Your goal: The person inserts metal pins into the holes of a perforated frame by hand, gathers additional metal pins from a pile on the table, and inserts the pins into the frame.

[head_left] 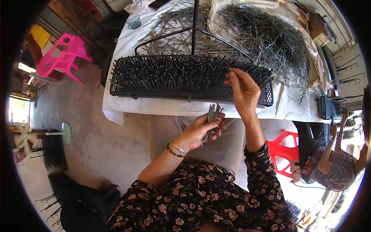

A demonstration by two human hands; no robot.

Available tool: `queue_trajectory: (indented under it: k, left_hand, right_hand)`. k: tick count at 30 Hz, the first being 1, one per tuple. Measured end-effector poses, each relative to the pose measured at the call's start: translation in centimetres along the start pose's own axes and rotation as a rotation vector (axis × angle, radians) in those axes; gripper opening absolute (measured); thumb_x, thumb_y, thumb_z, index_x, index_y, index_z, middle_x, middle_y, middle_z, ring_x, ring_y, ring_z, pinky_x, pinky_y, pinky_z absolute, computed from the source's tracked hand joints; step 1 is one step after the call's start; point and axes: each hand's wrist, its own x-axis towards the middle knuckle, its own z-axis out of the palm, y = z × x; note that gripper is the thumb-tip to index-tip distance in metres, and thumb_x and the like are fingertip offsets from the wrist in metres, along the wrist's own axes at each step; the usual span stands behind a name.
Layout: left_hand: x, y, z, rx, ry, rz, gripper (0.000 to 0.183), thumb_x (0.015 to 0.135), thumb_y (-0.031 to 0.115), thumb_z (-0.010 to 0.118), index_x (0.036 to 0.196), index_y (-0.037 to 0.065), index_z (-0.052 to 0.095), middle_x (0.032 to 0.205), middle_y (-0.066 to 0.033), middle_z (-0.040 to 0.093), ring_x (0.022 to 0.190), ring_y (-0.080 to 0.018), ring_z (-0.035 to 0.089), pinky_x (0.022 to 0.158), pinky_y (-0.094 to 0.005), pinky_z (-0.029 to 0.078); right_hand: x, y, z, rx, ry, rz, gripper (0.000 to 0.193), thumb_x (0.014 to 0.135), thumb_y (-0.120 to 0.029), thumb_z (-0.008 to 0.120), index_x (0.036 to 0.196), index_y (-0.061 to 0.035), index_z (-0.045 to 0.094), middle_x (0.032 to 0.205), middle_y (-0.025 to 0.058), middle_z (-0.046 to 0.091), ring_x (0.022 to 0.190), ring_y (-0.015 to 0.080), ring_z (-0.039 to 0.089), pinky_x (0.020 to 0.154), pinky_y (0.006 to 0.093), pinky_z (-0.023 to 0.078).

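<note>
My left hand (201,130) is wrapped round a small bundle of thin grey metal pins (213,115), just below the table's front edge. Above it to the right, my right hand (246,92) reaches over the long black perforated rack (266,97), thumb and forefinger pinched together. Whatever is between those fingertips is too small to make out. Dark pins (166,75) stand upright and crowded through most of the rack. Some bare holes show at its right front, close to my right hand.
Loose pins lie in a heap (266,38) behind the rack on the white-covered table (129,106). A black frame (193,38) rises at the rack's back. A glass cup (133,21) stands far left. At right, another person (332,166) works beside a red stool (284,152).
</note>
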Motion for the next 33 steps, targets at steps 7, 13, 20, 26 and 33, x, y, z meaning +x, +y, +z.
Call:
queue_trajectory:
  k: [7, 13, 20, 26, 33]
  left_hand:
    - [-0.8, 0.7, 0.6, 0.038, 0.057, -0.013, 0.028, 0.095, 0.018, 0.047, 0.120, 0.006, 0.046, 0.103, -0.0117, 0.062, 0.078, -0.0123, 0.060, 0.059, -0.0231, 0.047]
    - [-0.7, 0.2, 0.5, 0.011, 0.073, -0.010, 0.024, 0.095, 0.018, 0.048, 0.115, 0.004, 0.047, 0.107, -0.0171, 0.061, 0.075, -0.0113, 0.061, 0.056, -0.0217, 0.048]
    - [-0.8, 0.2, 0.6, -0.007, 0.096, 0.008, 0.022, 0.094, 0.017, 0.051, 0.112, 0.004, 0.049, 0.102, -0.0111, 0.061, 0.079, -0.0144, 0.061, 0.060, -0.0245, 0.050]
    - [-0.9, -0.2, 0.3, -0.044, 0.166, 0.031, 0.021, 0.092, 0.013, 0.053, 0.111, 0.003, 0.052, 0.101, -0.0103, 0.062, 0.077, -0.0131, 0.063, 0.062, -0.0225, 0.053]
    - [-0.8, 0.0, 0.3, -0.082, 0.114, 0.140, 0.022, 0.093, 0.013, 0.052, 0.111, 0.002, 0.053, 0.097, -0.0087, 0.061, 0.082, -0.0127, 0.061, 0.064, -0.0228, 0.052]
  right_hand:
    - [0.1, 0.0, 0.7, -0.133, 0.004, -0.082, 0.014, 0.086, -0.001, 0.059, 0.098, 0.0035, 0.063, 0.080, 0.0084, 0.063, 0.068, 0.0118, 0.064, 0.061, 0.0219, 0.048]
    - [0.0, 0.1, 0.9, -0.222, 0.007, -0.163, 0.013, 0.084, 0.001, 0.061, 0.096, 0.0036, 0.063, 0.077, 0.0098, 0.063, 0.064, 0.0128, 0.063, 0.058, 0.0229, 0.047]
    - [-0.2, 0.3, 1.3, -0.457, -0.080, -0.362, 0.015, 0.080, -0.001, 0.065, 0.095, 0.0001, 0.066, 0.083, 0.0110, 0.063, 0.068, 0.0182, 0.064, 0.058, 0.0256, 0.048]
    - [0.0, -0.2, 0.9, -0.769, -0.190, -0.521, 0.018, 0.080, -0.007, 0.067, 0.097, -0.0034, 0.067, 0.087, 0.0096, 0.056, 0.061, 0.0207, 0.057, 0.053, 0.0296, 0.046]
    - [-0.3, -1.3, 0.2, -0.555, -0.147, -0.269, 0.019, 0.082, -0.011, 0.065, 0.099, -0.0033, 0.066, 0.091, 0.0097, 0.057, 0.060, 0.0215, 0.057, 0.053, 0.0304, 0.046]
